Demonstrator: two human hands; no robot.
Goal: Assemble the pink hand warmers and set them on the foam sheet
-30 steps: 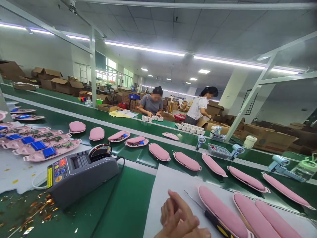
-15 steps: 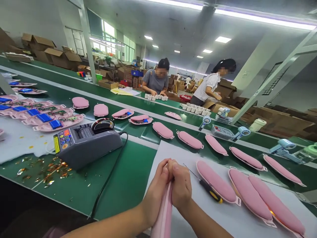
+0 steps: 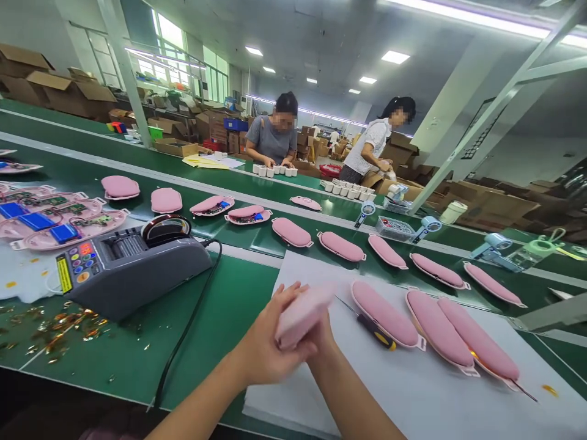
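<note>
Between my hands is a pink oval padded case [image 3: 305,315], raised above the white sheet [image 3: 367,385] and blurred by motion. My left hand [image 3: 261,342] is wrapped round its left side, thumb along the lower edge. My right hand [image 3: 323,333] grips it from the right and behind, with most of its fingers hidden by the case. Just right of my hands lies a screwdriver [image 3: 378,333] with a black and yellow handle, beside another pink case [image 3: 385,313]. Two more pink cases [image 3: 440,330] lie side by side farther right.
A grey tape dispenser [image 3: 137,263] stands at left, its black cable running toward the front edge. Amber tape scraps [image 3: 59,330] litter the bench there. Opened cases with blue batteries [image 3: 64,232] lie far left. Across the bench are handheld fans [image 3: 426,227] and two people working.
The pink case has been lifted and turned from pointing down toward me to lying tilted between my palms. My view has shifted to the right.
</note>
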